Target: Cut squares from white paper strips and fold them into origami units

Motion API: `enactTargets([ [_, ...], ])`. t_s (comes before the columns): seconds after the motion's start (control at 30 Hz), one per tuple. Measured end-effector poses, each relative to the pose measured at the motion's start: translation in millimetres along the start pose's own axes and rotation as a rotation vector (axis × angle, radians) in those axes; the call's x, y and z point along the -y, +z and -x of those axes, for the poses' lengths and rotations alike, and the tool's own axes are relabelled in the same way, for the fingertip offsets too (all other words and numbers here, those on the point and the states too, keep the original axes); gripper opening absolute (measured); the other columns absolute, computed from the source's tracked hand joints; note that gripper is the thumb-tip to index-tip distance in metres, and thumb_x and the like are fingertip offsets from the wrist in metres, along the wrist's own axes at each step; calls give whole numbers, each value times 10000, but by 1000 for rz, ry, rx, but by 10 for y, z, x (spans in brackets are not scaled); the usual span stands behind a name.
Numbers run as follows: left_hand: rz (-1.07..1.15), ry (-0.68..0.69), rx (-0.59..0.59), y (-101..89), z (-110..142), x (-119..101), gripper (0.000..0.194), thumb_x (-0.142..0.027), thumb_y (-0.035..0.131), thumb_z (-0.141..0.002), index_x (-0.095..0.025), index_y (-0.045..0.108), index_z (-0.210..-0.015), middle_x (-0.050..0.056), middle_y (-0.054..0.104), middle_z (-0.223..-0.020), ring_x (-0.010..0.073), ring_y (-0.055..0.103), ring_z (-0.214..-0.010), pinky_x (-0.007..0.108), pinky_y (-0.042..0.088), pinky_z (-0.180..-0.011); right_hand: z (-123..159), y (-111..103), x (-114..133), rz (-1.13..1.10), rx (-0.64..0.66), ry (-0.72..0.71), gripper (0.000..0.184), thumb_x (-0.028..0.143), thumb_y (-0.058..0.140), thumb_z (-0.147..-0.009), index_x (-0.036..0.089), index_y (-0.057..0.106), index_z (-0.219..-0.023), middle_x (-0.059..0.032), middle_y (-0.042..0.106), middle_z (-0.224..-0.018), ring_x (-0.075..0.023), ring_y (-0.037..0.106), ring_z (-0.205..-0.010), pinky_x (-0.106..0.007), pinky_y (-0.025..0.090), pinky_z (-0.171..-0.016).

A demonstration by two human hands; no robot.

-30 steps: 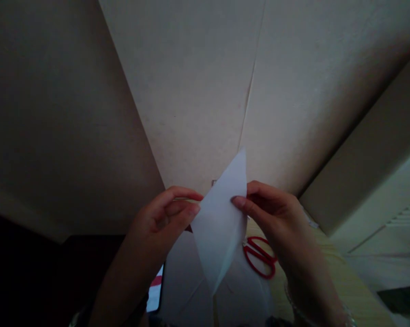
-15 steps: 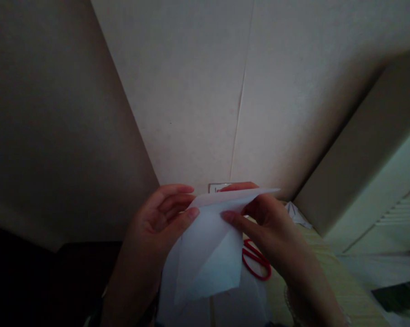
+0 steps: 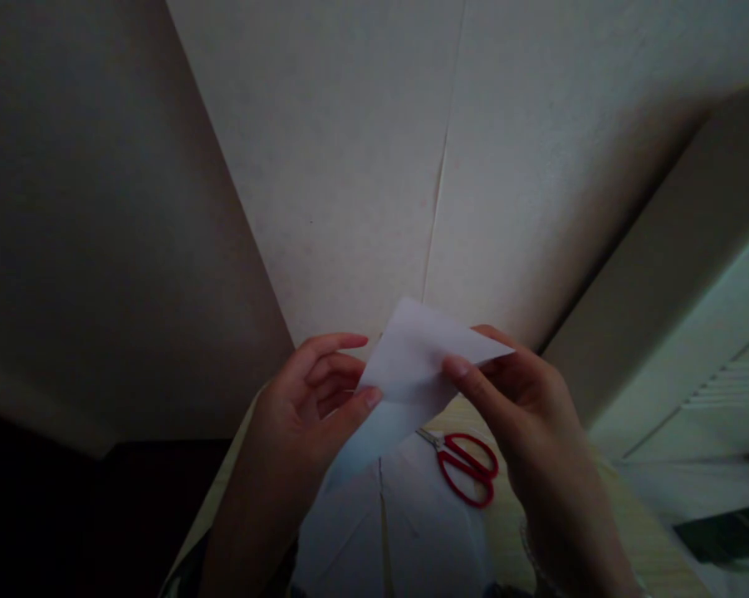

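A folded white sheet of paper (image 3: pixel 412 365) is held up in the air in front of the wall, between both my hands. My left hand (image 3: pixel 312 407) pinches its left edge with thumb in front and fingers curled behind. My right hand (image 3: pixel 517 399) pinches the right corner, thumb on the near face. The paper's lower part hangs down toward the table.
Red-handled scissors (image 3: pixel 467 469) lie on the light wooden table (image 3: pixel 624 531) below my right hand. More white paper sheets (image 3: pixel 405 531) lie flat on the table under the held sheet. A pale wall (image 3: pixel 412 166) with a seam rises behind. A dark object (image 3: pixel 723 531) sits at the right.
The paper was turned between my hands: first standing as a tall point, then folded flat across, now tilted with a corner up. The scissors show more fully.
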State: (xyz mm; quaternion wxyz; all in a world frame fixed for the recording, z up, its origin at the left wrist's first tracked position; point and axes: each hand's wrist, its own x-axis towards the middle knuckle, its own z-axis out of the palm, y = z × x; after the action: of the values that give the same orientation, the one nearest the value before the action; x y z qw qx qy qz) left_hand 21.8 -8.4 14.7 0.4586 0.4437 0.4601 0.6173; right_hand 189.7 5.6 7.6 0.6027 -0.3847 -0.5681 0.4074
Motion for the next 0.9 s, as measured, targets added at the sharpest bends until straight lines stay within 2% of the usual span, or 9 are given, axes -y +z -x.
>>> enactTargets([
  [0.1,-7,-32,34,19,4,6,281,-146,832,-659,-224,750,-916,-33,759,-708,152,737,-700,206,555,-637,2,9,-1,11,-46,-45,106,225,748,-835,242,705,-739,36,691,-679,-130,629,-629,-202,498,-559],
  [0.23,-14,-130,95,32,30,-18,112,-197,828,-692,-213,789,-795,-1,790,-726,173,746,-728,222,571,-685,14,15,-10,108,-40,-94,69,240,747,-869,262,748,-803,40,738,-731,-139,654,-656,-214,486,-558],
  [0.33,-1,-183,175,47,55,-39,54,-213,816,-727,-227,808,-780,-9,782,-692,151,718,-655,199,547,-622,31,26,-14,228,-15,-156,65,211,727,-886,267,757,-869,39,782,-794,-156,709,-710,-234,524,-612],
  [0.47,-78,-128,178,48,58,-45,79,-192,794,-772,-225,788,-700,-40,699,-574,114,606,-529,174,487,-524,59,29,-23,391,97,-270,218,178,640,-953,266,735,-1129,13,821,-1076,-170,763,-939,-260,578,-814],
  [0.6,-27,-103,117,14,54,-21,71,-227,762,-816,-232,802,-758,-34,724,-593,111,604,-516,168,482,-515,68,16,-60,376,164,-331,373,157,616,-967,268,646,-1322,-4,753,-1309,-174,728,-1130,-279,566,-938],
  [0.67,-19,-86,100,3,56,-12,54,-230,762,-815,-231,800,-777,-32,747,-616,107,605,-503,167,485,-507,71,20,-72,315,115,-294,327,174,627,-971,299,684,-1268,15,780,-1245,-169,748,-1062,-268,586,-880],
  [0.77,-13,-93,103,23,66,-24,11,-225,795,-776,-225,784,-779,-28,773,-645,124,663,-528,167,488,-486,85,42,-55,283,11,-266,197,189,643,-965,311,777,-1042,41,832,-991,-153,767,-817,-227,588,-682],
  [0.83,5,-119,81,59,77,-46,95,-209,834,-721,-223,782,-798,-27,786,-658,148,714,-577,179,524,-513,101,62,-28,333,-34,-281,195,166,658,-946,308,793,-943,57,832,-889,-140,754,-720,-211,568,-619],
  [0.9,20,-137,35,100,90,-67,169,-181,864,-666,-224,783,-807,-36,785,-642,151,733,-603,181,549,-548,119,86,-4,389,-59,-309,216,140,664,-933,313,793,-929,72,832,-868,-130,752,-698,-201,569,-626],
])
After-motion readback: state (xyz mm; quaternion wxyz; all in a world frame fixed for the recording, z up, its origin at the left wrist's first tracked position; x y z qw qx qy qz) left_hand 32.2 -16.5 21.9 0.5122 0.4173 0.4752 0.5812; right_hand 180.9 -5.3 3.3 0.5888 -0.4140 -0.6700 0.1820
